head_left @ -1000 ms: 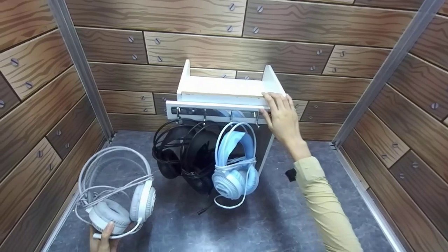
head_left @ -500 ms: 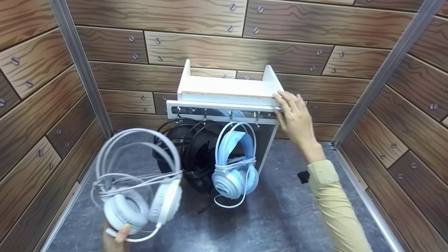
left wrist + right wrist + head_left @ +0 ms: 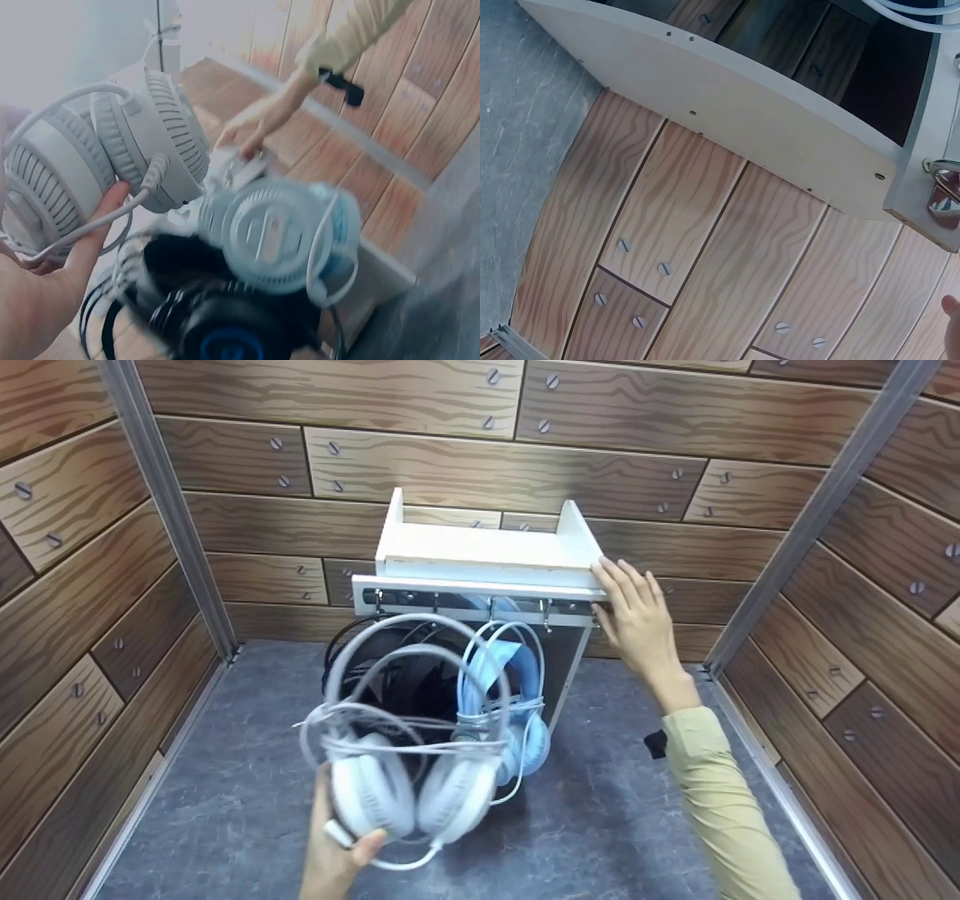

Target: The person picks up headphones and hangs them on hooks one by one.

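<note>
My left hand holds a pair of white wired headphones by an ear cup, thumb across its lower edge; the headband points up and cable is wound around it. These white headphones stand in front of a white rack, partly covering black headphones and light blue headphones that hang from it. In the left wrist view, the blue headphones and black headphones are close beyond the held pair. My right hand rests on the rack's right end, fingers extended along the top corner, thumb near the hook rail.
Metal hooks line the rail; nothing hangs on the rightmost hook. Wood-patterned walls enclose the grey floor on three sides. The rack's side panel fills much of the right wrist view.
My left hand has carried the white headphones rightward from the far left to the front of the rack. My right hand has slid right along the rack's edge to its corner.
</note>
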`<state>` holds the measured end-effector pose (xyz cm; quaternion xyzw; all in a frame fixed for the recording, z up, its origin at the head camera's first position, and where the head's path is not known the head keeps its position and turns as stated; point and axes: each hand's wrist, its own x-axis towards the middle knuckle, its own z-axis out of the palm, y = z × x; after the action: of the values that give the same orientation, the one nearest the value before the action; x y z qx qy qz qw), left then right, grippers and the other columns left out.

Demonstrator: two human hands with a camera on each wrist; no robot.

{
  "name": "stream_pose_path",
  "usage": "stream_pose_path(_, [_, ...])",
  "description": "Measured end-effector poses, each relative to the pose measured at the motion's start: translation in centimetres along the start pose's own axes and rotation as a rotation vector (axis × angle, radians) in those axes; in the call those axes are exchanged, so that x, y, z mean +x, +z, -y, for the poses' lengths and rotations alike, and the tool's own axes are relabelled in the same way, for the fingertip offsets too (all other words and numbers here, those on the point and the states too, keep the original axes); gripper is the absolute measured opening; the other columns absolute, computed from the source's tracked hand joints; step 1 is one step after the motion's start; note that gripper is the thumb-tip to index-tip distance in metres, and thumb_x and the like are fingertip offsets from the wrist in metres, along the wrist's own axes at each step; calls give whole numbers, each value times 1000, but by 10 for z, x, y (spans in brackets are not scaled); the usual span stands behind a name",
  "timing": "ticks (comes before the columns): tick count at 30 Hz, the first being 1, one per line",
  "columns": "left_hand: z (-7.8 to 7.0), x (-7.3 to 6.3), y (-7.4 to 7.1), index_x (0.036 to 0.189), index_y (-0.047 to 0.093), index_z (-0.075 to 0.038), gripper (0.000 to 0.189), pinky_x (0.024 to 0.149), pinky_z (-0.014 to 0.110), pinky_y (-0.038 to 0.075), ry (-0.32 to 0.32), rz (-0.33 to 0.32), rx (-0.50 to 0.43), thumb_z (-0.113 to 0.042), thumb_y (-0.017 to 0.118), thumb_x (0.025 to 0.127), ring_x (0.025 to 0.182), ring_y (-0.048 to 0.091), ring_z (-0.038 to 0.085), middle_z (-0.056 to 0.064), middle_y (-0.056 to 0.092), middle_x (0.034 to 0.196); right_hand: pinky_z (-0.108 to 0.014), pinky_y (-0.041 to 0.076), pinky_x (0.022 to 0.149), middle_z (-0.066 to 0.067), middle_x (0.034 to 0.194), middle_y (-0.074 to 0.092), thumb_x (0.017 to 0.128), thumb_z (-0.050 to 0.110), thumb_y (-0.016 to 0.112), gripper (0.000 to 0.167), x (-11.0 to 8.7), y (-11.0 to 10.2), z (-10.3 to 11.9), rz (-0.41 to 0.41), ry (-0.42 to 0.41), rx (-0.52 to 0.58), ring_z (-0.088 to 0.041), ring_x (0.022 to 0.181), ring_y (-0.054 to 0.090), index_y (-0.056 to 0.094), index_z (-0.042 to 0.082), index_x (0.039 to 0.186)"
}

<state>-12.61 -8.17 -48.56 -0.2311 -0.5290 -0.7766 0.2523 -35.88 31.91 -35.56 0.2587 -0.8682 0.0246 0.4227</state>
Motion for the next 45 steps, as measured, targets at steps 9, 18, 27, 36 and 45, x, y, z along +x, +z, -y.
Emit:
stream_pose_path(9, [1, 19, 63, 144, 36, -2, 92, 86, 40, 59, -200, 28, 44, -3, 83, 64, 107, 62, 26, 19, 56, 126, -56, 23, 120, -7, 157, 43, 102, 25, 54, 55, 0, -2, 0, 19, 8, 9, -31, 144, 37, 41, 14, 154])
stream_pose_path(18, [24, 18, 110, 140, 43, -1, 92, 95, 31, 53, -237, -47, 233, -16, 91, 63, 111, 59, 21, 12, 57, 127, -57, 26, 118, -7, 156, 45, 104, 25, 50, 51, 4, -4, 2, 37, 16, 12, -32, 143, 38, 43, 15, 153])
stream_pose_path(27, [41, 10, 136, 135, 46, -12, 95, 100, 32, 48, -218, -99, 444, -38, 96, 59, 112, 59, 17, 4, 61, 127, -55, 25, 119, -7, 156, 44, 104, 26, 52, 52, 1, -5, 3, 44, 30, 28, -32, 142, 39, 42, 15, 153])
stream_pose_path(36, [48, 11, 164, 137, 44, -12, 106, 94, 46, 50, -291, -166, 611, -53, 96, 54, 109, 61, 24, 7, 63, 125, -57, 25, 118, -7, 156, 44, 103, 23, 54, 51, 3, -8, 3, 41, 29, 41, -33, 141, 40, 43, 15, 153])
stream_pose_path(45, [52, 24, 184, 139, 43, -13, 106, 92, 46, 53, -313, -173, 655, -51, 96, 56, 110, 63, 26, 9, 62, 126, -56, 26, 118, -8, 155, 45, 104, 24, 50, 49, 3, -9, 5, 34, 39, 50, -35, 139, 42, 44, 14, 152])
